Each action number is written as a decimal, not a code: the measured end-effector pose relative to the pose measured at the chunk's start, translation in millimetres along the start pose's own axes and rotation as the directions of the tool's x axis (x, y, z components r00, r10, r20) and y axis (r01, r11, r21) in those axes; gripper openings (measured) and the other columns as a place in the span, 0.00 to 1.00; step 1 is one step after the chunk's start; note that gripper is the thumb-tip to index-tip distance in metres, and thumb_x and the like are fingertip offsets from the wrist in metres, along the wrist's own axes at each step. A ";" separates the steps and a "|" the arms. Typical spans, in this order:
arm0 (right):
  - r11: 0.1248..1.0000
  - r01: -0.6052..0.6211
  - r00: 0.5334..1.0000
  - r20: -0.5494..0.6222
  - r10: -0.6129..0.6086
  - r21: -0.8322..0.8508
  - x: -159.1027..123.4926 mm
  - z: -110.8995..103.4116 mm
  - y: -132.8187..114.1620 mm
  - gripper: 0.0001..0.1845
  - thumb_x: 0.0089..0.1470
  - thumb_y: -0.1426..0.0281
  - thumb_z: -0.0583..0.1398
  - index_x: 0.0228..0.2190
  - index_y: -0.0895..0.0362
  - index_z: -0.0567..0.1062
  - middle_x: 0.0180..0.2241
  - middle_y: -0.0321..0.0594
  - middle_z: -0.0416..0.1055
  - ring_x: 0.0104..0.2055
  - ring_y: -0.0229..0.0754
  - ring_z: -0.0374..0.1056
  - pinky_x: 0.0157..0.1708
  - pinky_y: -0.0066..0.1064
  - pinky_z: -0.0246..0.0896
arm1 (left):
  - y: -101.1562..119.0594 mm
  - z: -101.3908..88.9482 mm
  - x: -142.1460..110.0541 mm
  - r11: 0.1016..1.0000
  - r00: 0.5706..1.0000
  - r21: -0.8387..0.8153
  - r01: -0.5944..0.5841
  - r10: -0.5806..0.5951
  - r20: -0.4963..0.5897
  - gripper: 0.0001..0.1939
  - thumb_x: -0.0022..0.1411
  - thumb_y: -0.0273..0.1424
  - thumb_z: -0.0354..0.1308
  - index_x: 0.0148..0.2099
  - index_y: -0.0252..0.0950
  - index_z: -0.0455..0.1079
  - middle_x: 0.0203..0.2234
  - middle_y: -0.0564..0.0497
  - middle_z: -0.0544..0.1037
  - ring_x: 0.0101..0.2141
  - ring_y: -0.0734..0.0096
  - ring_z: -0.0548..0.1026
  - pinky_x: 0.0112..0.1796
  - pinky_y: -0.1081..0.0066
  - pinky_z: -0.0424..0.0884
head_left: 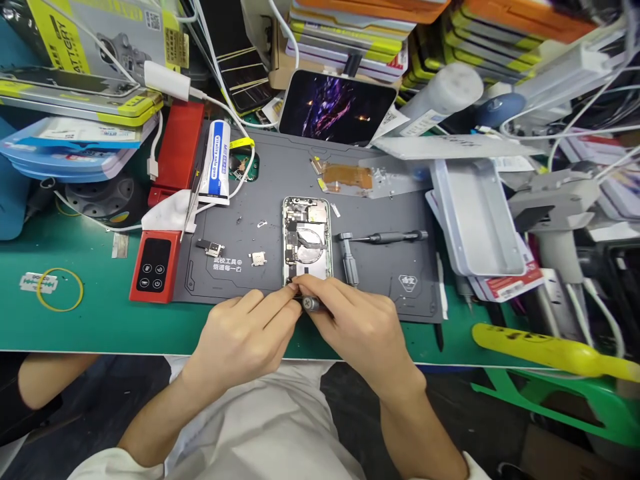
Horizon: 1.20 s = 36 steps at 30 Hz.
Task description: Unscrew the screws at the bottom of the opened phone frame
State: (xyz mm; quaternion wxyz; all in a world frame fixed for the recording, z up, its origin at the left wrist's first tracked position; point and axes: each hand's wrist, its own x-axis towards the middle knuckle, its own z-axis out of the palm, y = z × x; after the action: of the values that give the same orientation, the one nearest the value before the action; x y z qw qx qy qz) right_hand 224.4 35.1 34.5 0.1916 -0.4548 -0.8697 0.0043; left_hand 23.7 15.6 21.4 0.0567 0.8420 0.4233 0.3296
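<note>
An opened phone (320,230) lies on the grey work mat (265,283), its inner parts exposed. My left hand (247,333) is closed at the phone's lower end, fingertips pressed together; what they pinch is hidden. Beside it, my right hand (357,327) reaches the same spot with its index fingertip. A screwdriver (311,304) is tucked under the right hand's fingers, its round end with a cross mark facing me. Two small metal parts, a module (213,249) and a plate (257,258), lie left of the phone. On its right rest a short grey screwdriver (349,259) and a longer one (393,237).
A red device (156,267) and a glue tube (216,160) stand left. Behind the mat leans a lit phone (337,107). To the right are a white tray (473,220) and a yellow tool (545,350). A razor blade (37,283) lies far left, near another person's arm (55,377).
</note>
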 end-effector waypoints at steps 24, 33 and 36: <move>0.998 0.027 0.998 0.057 -0.023 -0.056 -2.4 -1.3 -0.1 0.12 0.68 0.81 0.56 0.47 0.59 0.76 0.29 0.33 0.78 0.27 0.35 0.76 0.27 0.32 0.58 | 0.5 1.8 -3.8 1.000 1.000 0.012 0.002 -0.002 -0.002 0.06 0.71 0.23 0.62 0.48 0.32 0.79 0.50 0.51 0.86 0.31 0.71 0.76 0.30 0.67 0.73; 0.993 0.084 0.995 0.057 -0.080 -0.078 -0.3 -3.0 2.1 0.10 0.67 0.81 0.58 0.46 0.61 0.78 0.26 0.32 0.76 0.26 0.36 0.73 0.28 0.32 0.59 | 0.2 1.8 -5.3 1.000 1.000 -0.007 0.011 -0.011 -0.007 0.06 0.71 0.23 0.62 0.48 0.31 0.79 0.48 0.50 0.86 0.34 0.71 0.79 0.32 0.68 0.75; 0.989 0.113 0.992 0.069 -0.107 -0.099 1.0 -5.6 2.2 0.11 0.67 0.81 0.58 0.46 0.61 0.78 0.27 0.33 0.76 0.26 0.36 0.73 0.28 0.31 0.59 | 0.0 2.0 -4.8 1.000 1.000 -0.010 0.008 -0.008 -0.004 0.05 0.71 0.23 0.62 0.48 0.31 0.79 0.49 0.50 0.86 0.34 0.71 0.79 0.33 0.68 0.76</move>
State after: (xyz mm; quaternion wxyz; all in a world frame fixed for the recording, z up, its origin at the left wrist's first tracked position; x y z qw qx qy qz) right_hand 227.5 36.3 39.6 0.1401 -0.4151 -0.8982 -0.0367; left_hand 22.9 12.4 17.5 0.0613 0.8394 0.4250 0.3334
